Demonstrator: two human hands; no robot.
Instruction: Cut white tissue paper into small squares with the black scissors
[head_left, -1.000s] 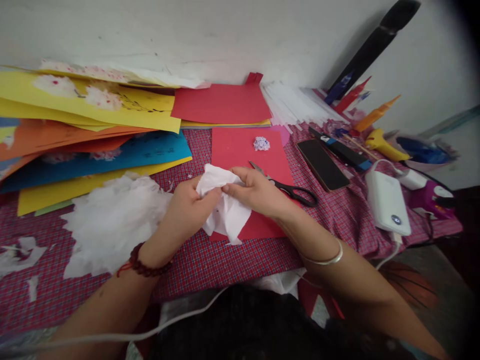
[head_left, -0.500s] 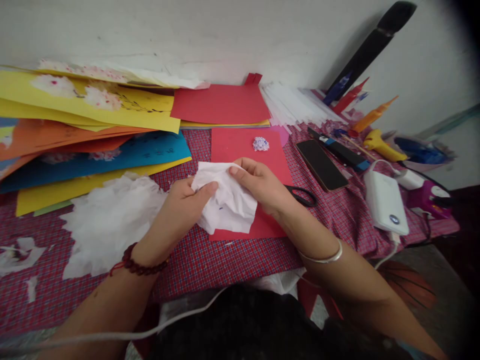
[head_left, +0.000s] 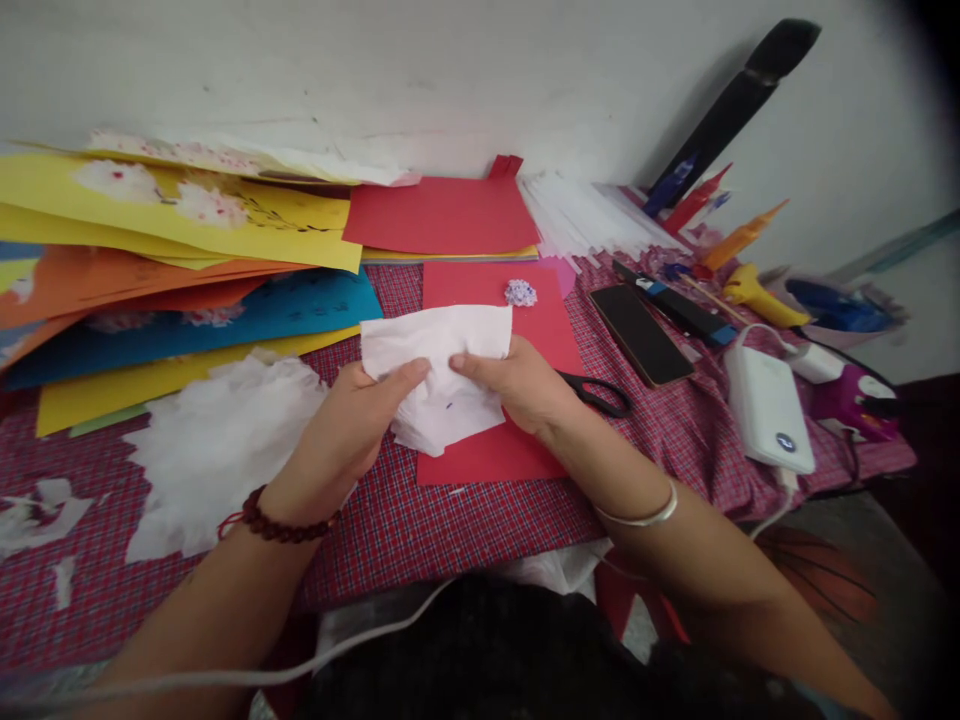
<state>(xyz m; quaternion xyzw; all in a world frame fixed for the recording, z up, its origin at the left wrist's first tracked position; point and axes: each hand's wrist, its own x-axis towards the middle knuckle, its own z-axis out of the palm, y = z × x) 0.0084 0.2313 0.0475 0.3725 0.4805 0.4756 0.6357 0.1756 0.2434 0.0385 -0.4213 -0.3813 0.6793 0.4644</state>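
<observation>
Between my hands is a creased sheet of thin white tissue paper [head_left: 442, 335] with a small blue mark on it. My left hand [head_left: 367, 405] grips its left side, thumb on top and fingers behind. On the right side my right hand [head_left: 517, 380] pinches it the same way. Below the tissue lies a sheet of red paper [head_left: 480, 460], partly covered. A small white and purple crumpled paper flower [head_left: 520, 292] sits on the red sheet's upper part. Black-handled scissors [head_left: 604, 395] lie beside my right hand, their blades hidden.
Left of me is a pile of cut white tissue [head_left: 225, 450]. Behind it are stacked coloured papers [head_left: 300, 310]. White strips [head_left: 592, 215] lie at the back. To the right are a phone [head_left: 641, 333], a cutter [head_left: 686, 305], a yellow glue gun [head_left: 761, 295] and a white power bank [head_left: 769, 405].
The tissue has been spread wider and flatter, its upper edge now straighter. My left hand has shifted slightly left and down, and my right thumb has moved a little lower.
</observation>
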